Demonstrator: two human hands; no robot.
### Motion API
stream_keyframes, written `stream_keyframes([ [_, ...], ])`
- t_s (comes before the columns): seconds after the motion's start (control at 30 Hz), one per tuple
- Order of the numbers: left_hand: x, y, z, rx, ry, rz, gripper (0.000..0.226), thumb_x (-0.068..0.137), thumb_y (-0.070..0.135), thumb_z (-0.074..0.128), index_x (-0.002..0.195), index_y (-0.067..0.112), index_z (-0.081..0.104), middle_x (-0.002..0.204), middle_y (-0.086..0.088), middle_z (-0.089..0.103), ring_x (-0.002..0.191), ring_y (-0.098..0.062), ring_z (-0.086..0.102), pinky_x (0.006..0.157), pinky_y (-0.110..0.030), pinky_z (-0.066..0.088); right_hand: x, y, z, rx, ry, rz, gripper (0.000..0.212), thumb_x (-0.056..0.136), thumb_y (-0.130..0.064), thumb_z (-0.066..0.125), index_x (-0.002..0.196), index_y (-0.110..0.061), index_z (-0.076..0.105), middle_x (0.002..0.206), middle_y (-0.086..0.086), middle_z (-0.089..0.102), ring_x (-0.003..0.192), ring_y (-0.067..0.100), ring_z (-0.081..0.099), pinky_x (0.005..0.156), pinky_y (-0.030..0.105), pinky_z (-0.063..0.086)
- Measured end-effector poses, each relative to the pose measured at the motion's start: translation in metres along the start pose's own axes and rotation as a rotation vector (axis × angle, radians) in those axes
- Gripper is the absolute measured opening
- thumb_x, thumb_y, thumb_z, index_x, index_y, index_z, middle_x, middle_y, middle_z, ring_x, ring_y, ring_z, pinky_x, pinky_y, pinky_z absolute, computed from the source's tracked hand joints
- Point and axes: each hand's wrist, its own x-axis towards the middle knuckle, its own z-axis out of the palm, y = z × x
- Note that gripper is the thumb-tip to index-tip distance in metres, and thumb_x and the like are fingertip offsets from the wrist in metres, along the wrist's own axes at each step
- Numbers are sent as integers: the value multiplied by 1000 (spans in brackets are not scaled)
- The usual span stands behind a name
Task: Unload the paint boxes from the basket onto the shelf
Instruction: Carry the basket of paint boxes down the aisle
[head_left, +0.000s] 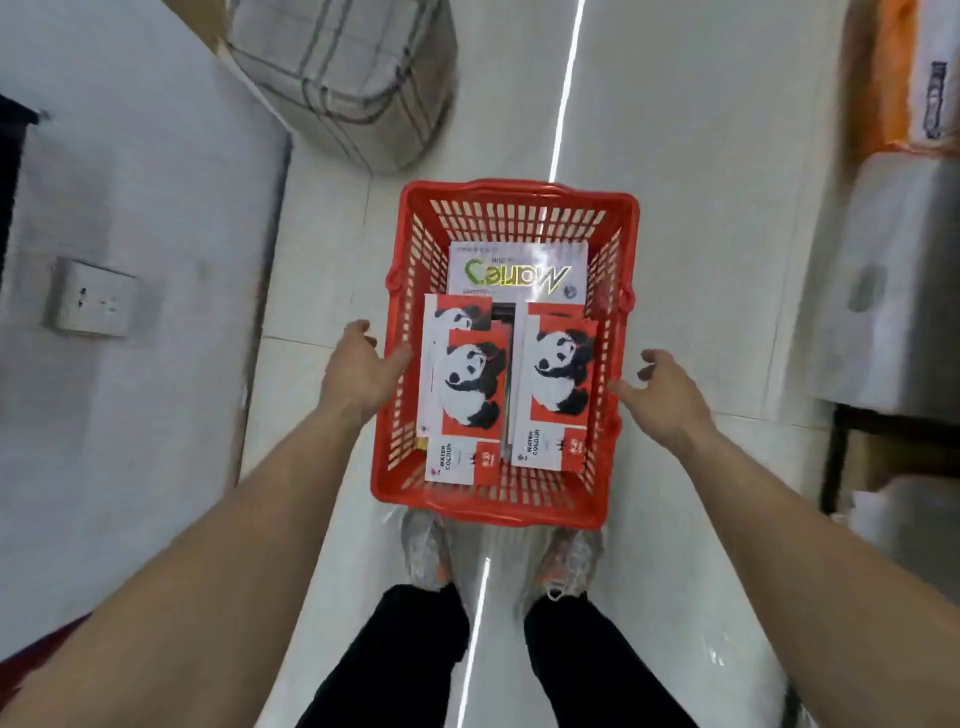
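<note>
A red plastic basket (511, 506) stands on the white tiled floor in front of my feet. Inside lie red-and-white water colour boxes with a panda picture, one stack on the left (465, 389) and one on the right (558, 395), and a white box with gold lettering (519, 270) at the far end. My left hand (358, 371) hovers open at the basket's left rim, thumb close to it. My right hand (662, 392) is open beside the right rim. Neither hand holds anything.
A white wall with a socket (93, 299) runs along the left. A checked woven bag (348, 78) sits on the floor beyond the basket. On the right stand white wrapped bundles (893, 291) and a dark-framed shelf (852, 452).
</note>
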Motion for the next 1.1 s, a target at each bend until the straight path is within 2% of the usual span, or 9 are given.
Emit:
stream_keyframes([
  [0.1,44,-15,27,-44,0,-38,69,95,50,64,150,15,40,142,-11,64,109,-31,69,95,-45,53,30,10,33,150,55,-15,59,92,-37,71,142,-12,51,126,4,68,110,27,67,77,30,49],
  [0.17,59,-32,41,-63,-73,-25,49,101,43,59,142,18,50,134,-10,69,100,-26,68,91,-40,52,40,16,57,205,58,-38,35,98,-27,63,130,-16,58,112,0,71,105,26,67,76,31,47],
  [0.23,66,-45,49,-122,-93,22,37,103,38,55,136,21,57,127,-9,73,102,-29,72,98,-47,55,48,19,67,254,85,-55,19,100,-18,58,117,-19,65,102,-2,73,100,26,68,81,34,48],
  [0.3,65,-48,50,-169,-83,56,32,102,38,55,129,22,62,120,-7,76,99,-31,76,93,-56,59,49,20,68,275,113,-72,16,98,-10,58,106,-21,67,92,-7,71,90,22,68,75,30,47],
  [0.47,25,-26,22,-167,-62,86,15,102,30,57,115,28,63,111,-4,77,90,-27,77,88,-53,62,16,5,39,286,180,-85,22,98,-6,58,105,-26,64,88,-21,65,79,-5,60,63,14,40],
  [0.63,-69,22,-55,-143,-79,117,18,103,25,56,117,22,66,104,-1,78,83,-20,77,82,-44,63,-85,-25,-37,301,187,-85,20,99,-8,58,109,-24,64,89,-21,66,81,-4,61,64,16,42],
  [0.73,-143,68,-119,-112,-65,172,13,102,24,57,113,28,64,92,14,73,72,-1,74,64,-16,57,-160,-55,-106,275,191,-95,17,100,-11,58,108,-26,61,87,-22,62,78,-3,58,65,14,40],
  [0.87,-232,136,-203,-107,-56,202,15,102,24,57,115,25,65,96,5,74,79,-10,73,73,-31,58,-249,-99,-203,238,186,-119,16,103,-17,58,117,-21,62,100,-3,72,84,14,68,70,28,49],
  [1.1,-306,244,-303,-99,17,289,11,100,21,59,107,21,67,80,15,69,69,1,66,53,-14,42,-330,-186,-339,234,259,-185,29,102,-14,57,130,-10,63,119,9,74,109,31,69,87,36,53],
])
